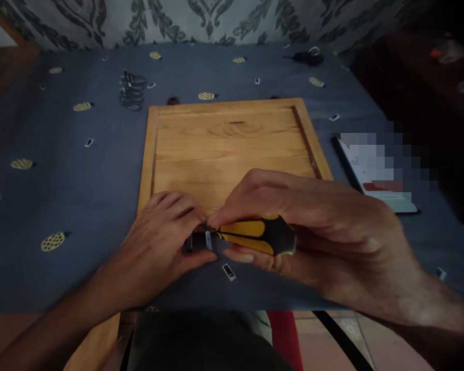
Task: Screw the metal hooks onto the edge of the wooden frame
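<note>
The right hand (332, 221) pinches the yellow-and-black screwdriver (255, 234); the left hand (164, 226) curls at the near edge of the wooden panel (224, 159) beyond both, though whether it grips the small metal piece (208, 240) between them I cannot tell. Steady, straight pressure should prevent slipping.

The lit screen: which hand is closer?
Right. The right hand, gripping a yellow-black handle, is to the near left of the lit screen; the left hand is farther left, at the near edge of the wooden panel.
</note>
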{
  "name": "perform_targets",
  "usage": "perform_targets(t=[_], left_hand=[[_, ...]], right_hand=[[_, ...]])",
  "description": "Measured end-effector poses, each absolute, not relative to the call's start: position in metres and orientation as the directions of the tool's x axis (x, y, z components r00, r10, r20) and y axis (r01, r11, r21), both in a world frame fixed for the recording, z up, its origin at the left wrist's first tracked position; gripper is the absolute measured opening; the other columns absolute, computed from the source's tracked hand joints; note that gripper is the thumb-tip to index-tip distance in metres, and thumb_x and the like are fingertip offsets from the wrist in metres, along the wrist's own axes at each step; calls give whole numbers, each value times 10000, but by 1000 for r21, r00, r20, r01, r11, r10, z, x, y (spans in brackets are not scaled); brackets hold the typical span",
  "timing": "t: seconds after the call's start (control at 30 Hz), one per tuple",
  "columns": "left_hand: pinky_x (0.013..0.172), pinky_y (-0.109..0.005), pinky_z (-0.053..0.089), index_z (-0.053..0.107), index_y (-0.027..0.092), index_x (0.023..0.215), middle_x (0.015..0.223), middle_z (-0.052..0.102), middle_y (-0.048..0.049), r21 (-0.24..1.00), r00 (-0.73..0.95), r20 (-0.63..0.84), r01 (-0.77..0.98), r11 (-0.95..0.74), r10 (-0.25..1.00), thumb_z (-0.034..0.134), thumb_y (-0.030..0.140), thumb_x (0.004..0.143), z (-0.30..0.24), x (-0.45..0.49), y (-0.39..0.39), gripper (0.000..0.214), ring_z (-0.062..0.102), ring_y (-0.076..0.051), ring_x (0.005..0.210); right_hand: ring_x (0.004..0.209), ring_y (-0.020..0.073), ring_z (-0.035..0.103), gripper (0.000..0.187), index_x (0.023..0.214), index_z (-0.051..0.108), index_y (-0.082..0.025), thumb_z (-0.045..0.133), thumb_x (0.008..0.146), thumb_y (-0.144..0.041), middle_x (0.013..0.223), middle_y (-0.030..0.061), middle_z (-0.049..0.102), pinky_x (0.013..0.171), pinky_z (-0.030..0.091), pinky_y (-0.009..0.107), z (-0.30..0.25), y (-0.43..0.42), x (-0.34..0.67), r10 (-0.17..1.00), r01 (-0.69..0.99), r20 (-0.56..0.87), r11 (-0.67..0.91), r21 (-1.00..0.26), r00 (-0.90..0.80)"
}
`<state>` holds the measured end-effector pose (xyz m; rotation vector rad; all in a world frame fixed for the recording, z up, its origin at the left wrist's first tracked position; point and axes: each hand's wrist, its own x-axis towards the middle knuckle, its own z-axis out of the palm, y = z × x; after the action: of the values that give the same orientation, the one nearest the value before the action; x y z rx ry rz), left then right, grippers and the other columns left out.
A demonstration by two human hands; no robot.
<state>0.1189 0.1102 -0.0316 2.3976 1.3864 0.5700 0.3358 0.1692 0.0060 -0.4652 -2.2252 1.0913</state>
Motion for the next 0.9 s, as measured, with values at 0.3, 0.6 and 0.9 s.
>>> perform_targets(t=[0.3, 0.6, 0.9], left_hand=[[854, -436, 468, 657, 179, 957, 1022, 680, -39, 467, 450, 102, 766, -442, 887, 817, 397, 867, -34, 119, 109, 285, 618, -266, 984], [860, -430, 446, 667, 180, 965, 1024, 663, -41, 487, 450, 60, 766, -420, 891, 741, 297, 914, -32, 119, 109, 148, 594, -269, 988], [863, -420, 444, 680, 174, 972, 1000, 655, -33, 476, 451, 45, 774, -416, 891, 771, 279, 890, -30, 120, 110, 161, 607, -269, 992]], right_hand=[[823, 161, 714, 170, 1112, 694, -214, 733, 950, -251, 932, 23, 694, 618, 606, 261, 2, 168, 342, 553, 155, 388, 698, -700, -738], [742, 106, 710, 150, 1071, 700, -171, 744, 943, -236, 920, 20, 687, 666, 582, 170, 3, 164, 343, 571, 219, 366, 711, -668, -735], [751, 130, 728, 142, 1079, 694, -224, 730, 951, -274, 920, 5, 704, 683, 610, 197, -1, 163, 340, 607, 259, 348, 691, -675, -714]])
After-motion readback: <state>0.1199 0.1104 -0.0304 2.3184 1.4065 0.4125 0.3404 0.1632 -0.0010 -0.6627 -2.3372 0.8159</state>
